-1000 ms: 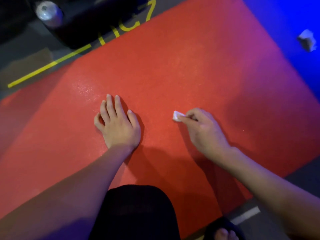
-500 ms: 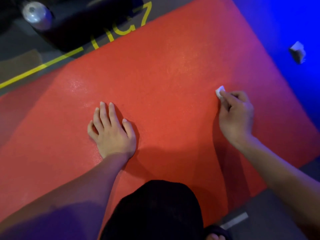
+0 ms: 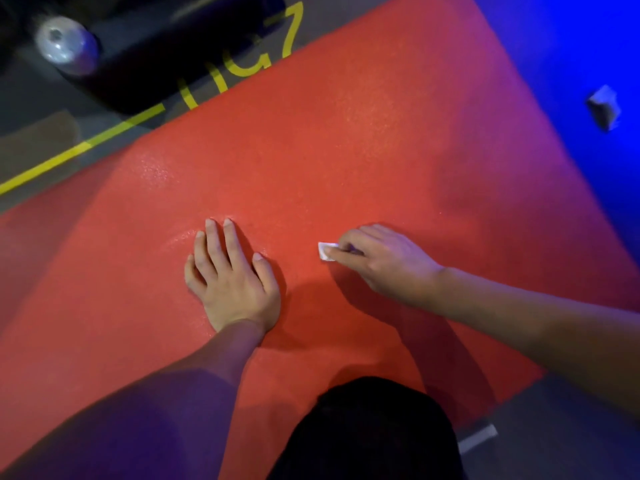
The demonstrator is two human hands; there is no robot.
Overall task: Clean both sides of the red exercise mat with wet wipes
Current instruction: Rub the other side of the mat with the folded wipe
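Scene was dim, colour-cast. Strong blue light flooded far right, tinting right edge of red mat [image 3: 346, 150] purple. Purple cast also lay on left forearm, near left. Mat centre was warmest, brightest, with speckled glare patches far left of centre and just beyond left hand [image 3: 232, 282]. Dark shadows fell near both hands, toward viewer. Silvery round object [image 3: 64, 46] far left was smeared by motion blur. Crumpled pale wad [image 3: 602, 107] far right was soft, unfocused. Wide-angle bending showed at frame edges. Overall detail was soft, grainy.
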